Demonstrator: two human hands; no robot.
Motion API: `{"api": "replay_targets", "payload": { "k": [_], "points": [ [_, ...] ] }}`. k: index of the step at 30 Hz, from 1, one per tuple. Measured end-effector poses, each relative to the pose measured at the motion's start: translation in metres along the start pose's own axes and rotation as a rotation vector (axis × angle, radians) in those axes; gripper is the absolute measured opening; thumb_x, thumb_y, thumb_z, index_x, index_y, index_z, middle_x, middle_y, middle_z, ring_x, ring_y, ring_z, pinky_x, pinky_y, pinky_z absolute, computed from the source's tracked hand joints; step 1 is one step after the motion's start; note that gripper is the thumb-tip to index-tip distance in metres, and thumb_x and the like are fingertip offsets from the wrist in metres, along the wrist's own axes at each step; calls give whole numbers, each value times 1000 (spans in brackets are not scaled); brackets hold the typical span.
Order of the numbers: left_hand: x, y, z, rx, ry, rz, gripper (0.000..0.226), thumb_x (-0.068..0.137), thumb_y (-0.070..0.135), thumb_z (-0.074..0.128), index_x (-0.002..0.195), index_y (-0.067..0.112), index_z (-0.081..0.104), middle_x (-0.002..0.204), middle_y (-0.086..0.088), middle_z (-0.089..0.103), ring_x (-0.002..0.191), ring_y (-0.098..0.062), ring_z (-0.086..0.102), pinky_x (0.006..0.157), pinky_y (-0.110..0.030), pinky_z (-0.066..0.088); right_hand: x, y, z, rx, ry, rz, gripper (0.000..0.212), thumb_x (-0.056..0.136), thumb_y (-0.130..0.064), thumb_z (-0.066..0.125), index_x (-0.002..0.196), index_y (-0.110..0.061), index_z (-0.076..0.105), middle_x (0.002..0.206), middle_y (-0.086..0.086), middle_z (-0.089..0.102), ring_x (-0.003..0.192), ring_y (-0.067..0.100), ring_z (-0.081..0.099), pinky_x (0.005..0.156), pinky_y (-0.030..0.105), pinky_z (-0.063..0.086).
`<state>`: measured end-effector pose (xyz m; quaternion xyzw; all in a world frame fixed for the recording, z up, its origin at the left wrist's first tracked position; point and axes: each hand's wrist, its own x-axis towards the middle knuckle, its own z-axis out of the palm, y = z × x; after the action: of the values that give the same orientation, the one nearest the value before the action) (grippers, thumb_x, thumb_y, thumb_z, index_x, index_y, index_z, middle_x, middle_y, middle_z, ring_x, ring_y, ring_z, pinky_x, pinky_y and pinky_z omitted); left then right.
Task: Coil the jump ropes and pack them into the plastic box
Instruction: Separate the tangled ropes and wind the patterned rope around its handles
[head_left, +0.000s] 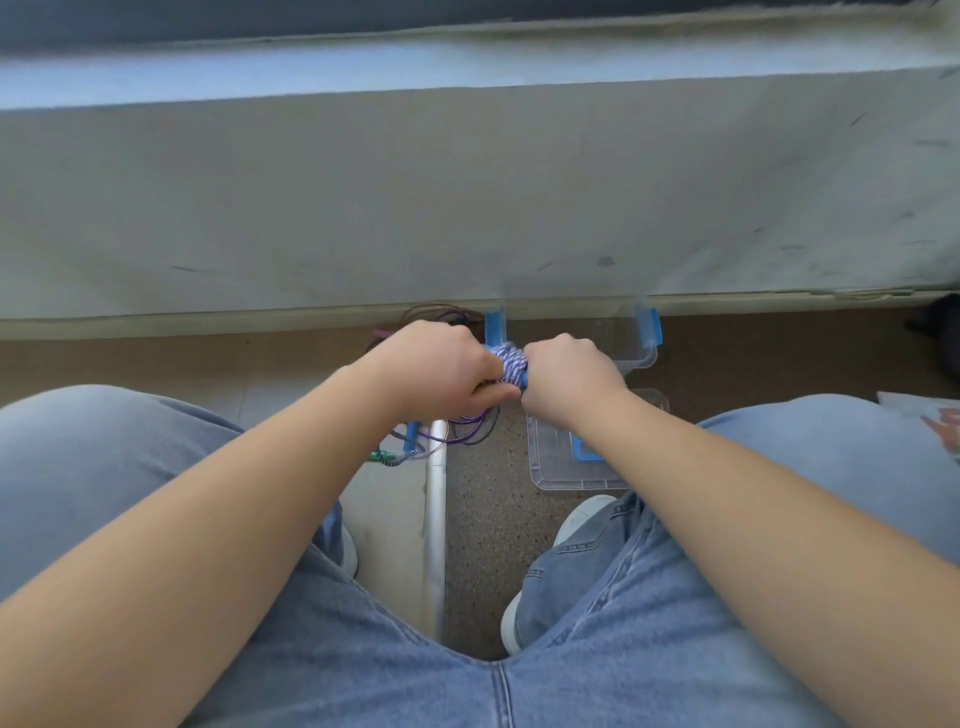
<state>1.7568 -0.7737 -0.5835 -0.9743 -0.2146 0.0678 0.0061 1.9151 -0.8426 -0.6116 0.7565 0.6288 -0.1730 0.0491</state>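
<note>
From the head view, looking down past both knees in blue jeans (857, 457), the two hands meet above the floor (493, 509). The left hand (436, 369) and the right hand (566, 379) are each curled into a fist, and between them they clamp a wound bundle of blue-and-white jump rope (511, 364). The bundle's long axis runs left to right, from one fist into the other, and only its short middle part shows in the gap; its turns wrap crosswise around that axis. A bit of blue handle (523, 382) shows at the bundle's lower right edge, against the right hand.

Beneath the left hand, thin purple rope loops (467, 434) hang or lie in loose curves, and more purple loops (436, 314) show beyond the knuckles near the foot of the grey wall (467, 197). A striped rope end with a green tip (389, 458) lies on the floor below the left forearm, pointing roughly sideways, beside a blue piece (411, 434) that stands nearly upright.

The clear plastic box (631, 348) with blue latches (649, 326) sits on the floor just past the right hand, against the wall. Nearer, under the right wrist, lies its clear lid (561, 467), flat, with a blue clip (584, 452). A silver metal strip (436, 519) runs toward the person between the feet. A pale shoe (582, 517) shows just below the lid.
</note>
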Motion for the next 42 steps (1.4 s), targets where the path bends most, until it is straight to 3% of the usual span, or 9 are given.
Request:
{"api": "replay_targets", "payload": {
  "k": [6, 11, 14, 20, 23, 27, 36, 38, 42],
  "points": [
    [0, -25, 10, -376, 77, -103, 74, 82, 76, 41, 54, 8, 52, 46, -6, 45, 46, -19, 38, 47, -34, 33, -11, -1, -3, 103, -230, -472, 26, 82, -24, 62, 64, -28, 44, 65, -2, 55, 60, 17, 55, 57, 28, 43],
    [0, -19, 1, -1105, -185, -504, 41, 96, 45, 53, 61, 24, 51, 57, 12, 47, 57, -8, 46, 54, -33, 37, -11, -3, -3, 690, -48, -447, 23, 77, -22, 71, 61, -27, 57, 59, -4, 58, 56, 2, 44, 55, 21, 42],
    [1, -5, 9, -758, -262, -515, 20, 103, 6, 41, 95, 14, 58, 86, 6, 47, 78, -14, 46, 63, -26, 39, -1, -1, -2, 858, 81, -267, 12, 77, -21, 71, 69, -16, 66, 62, 2, 63, 61, 4, 47, 58, 35, 49],
    [-2, 9, 14, -662, -234, -188, 35, 105, 41, 34, 79, 23, 48, 73, 6, 53, 68, -8, 49, 61, -29, 33, 14, 13, -8, 673, 127, 261, 16, 79, -32, 61, 84, -19, 69, 85, 11, 70, 79, 37, 68, 64, 33, 51],
    [3, 8, 6, -310, -114, 16, 44, 103, 46, 37, 70, 18, 48, 58, 5, 45, 54, -11, 42, 55, -34, 32, 11, 13, 1, 186, -24, 181, 31, 87, -34, 59, 106, -11, 66, 108, 18, 67, 98, 40, 64, 76, 34, 47],
    [2, -13, -3, -137, 86, 5, 54, 94, 62, 39, 56, 25, 36, 52, 4, 42, 55, -20, 44, 49, -30, 37, -3, 0, 5, -75, -292, -252, 13, 91, -29, 55, 87, -17, 57, 84, 4, 62, 81, 29, 62, 64, 30, 45],
    [-3, -36, 33, -991, -87, -599, 34, 99, 30, 58, 71, 10, 60, 67, -3, 56, 60, -15, 54, 60, -27, 47, -11, -8, -13, 559, -111, -376, 19, 84, -27, 69, 69, -17, 61, 64, 3, 60, 59, 9, 50, 57, 28, 46],
    [-5, -26, 37, -909, -70, -560, 25, 100, 11, 50, 76, 12, 55, 72, -3, 56, 72, -22, 54, 62, -27, 47, -5, -3, -14, 679, 37, -248, 19, 80, -31, 71, 71, -16, 66, 64, 4, 60, 67, 10, 53, 62, 34, 46],
    [2, -1, 33, -759, -15, -410, 29, 105, 33, 34, 86, 21, 52, 76, 2, 58, 77, -23, 55, 65, -33, 37, 7, 1, -12, 749, 156, 56, 26, 83, -33, 70, 62, -21, 60, 69, 4, 62, 73, 26, 57, 66, 31, 45]
  ]
}}
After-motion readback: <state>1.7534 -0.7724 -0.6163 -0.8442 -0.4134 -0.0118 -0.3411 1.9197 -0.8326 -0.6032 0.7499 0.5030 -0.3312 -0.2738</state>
